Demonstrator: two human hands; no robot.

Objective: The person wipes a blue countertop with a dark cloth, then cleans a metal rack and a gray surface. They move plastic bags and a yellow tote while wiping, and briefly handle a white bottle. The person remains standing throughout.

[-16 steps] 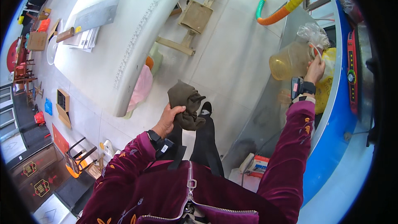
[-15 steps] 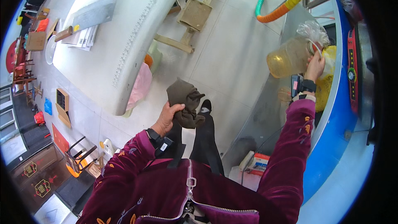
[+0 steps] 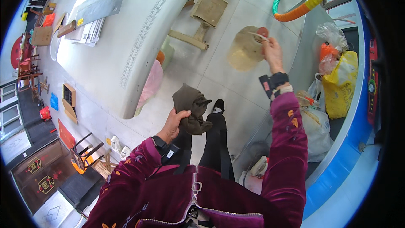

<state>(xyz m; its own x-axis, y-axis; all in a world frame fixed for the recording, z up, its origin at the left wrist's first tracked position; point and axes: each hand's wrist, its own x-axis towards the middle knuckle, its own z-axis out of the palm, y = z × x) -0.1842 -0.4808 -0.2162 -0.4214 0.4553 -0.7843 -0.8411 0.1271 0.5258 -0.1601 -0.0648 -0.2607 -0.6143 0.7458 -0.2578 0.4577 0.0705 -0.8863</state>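
My left hand [image 3: 173,122] grips a bundle of dark olive-brown cloth [image 3: 190,101] in front of my legs. My right hand [image 3: 272,55] holds a translucent plastic jug [image 3: 244,55] by its pale handle, out over the floor. The jug has a red cap at its top and looks yellowish at the bottom; its body is slightly blurred.
At left, a white table [image 3: 109,55] bears a broad blade with wooden handle [image 3: 93,10] and papers. A metal-walled bin [image 3: 350,122] at right holds plastic bags [image 3: 337,84]. A coloured corrugated hose [image 3: 291,14] is at upper right. A wooden stand [image 3: 209,6] is on the floor.
My right hand has carried the jug leftward and up, out of the bin and over the floor, uncovering the bags there. My left hand still holds the cloth, shifted slightly right in view.
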